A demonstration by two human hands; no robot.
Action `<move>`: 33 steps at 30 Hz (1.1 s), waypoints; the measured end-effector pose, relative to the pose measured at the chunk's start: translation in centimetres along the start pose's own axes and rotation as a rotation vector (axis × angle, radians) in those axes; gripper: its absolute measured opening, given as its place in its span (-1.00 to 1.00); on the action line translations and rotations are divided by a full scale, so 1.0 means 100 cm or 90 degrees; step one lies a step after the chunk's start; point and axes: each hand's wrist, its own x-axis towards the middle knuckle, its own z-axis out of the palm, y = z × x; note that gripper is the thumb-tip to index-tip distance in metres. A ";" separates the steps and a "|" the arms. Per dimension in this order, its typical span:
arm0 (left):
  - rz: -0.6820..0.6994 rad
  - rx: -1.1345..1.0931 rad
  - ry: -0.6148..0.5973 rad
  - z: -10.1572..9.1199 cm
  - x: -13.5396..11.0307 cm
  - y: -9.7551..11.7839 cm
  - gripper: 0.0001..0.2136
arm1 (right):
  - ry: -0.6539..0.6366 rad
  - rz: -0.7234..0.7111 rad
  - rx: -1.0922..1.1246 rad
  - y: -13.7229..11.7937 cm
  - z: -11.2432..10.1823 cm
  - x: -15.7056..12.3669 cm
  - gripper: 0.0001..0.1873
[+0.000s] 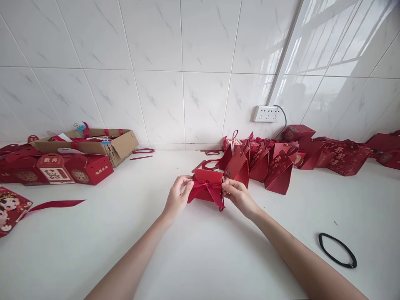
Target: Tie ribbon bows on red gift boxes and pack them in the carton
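I view a white counter (200,258) against a tiled wall. An open cardboard carton (121,146) lies at far left, and a cluster of red gift bags (275,166) stands at right rear. The small red box (208,179) rests on the counter at centre, just in front of those bags. My left hand (176,198) pinches the box's left end. My right hand (239,196) pinches the right loop of the ribbon bow (210,189) across its front. I judge the step in hand to be tightening the bow. The next move calls for an even pull on both loops while holding the box down. A black band (337,250) lies well apart at right.
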 end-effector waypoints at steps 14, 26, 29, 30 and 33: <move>0.261 0.338 0.204 0.011 -0.005 -0.004 -0.86 | 0.059 0.028 0.058 0.000 0.010 0.001 -0.58; 0.139 0.213 0.130 0.005 -0.010 0.001 -0.85 | -0.006 -0.153 -0.359 -0.005 0.004 -0.010 -0.26; 0.130 0.178 0.113 0.005 -0.010 0.001 -0.84 | -0.045 -0.211 -0.552 -0.003 0.000 -0.011 0.18; 0.133 0.166 0.107 0.005 -0.009 0.001 -0.84 | -0.058 -0.207 -0.573 -0.002 -0.001 -0.010 0.18; 0.124 0.125 0.071 0.006 -0.009 0.001 -0.85 | -0.076 -0.174 -0.568 0.000 -0.003 -0.009 0.11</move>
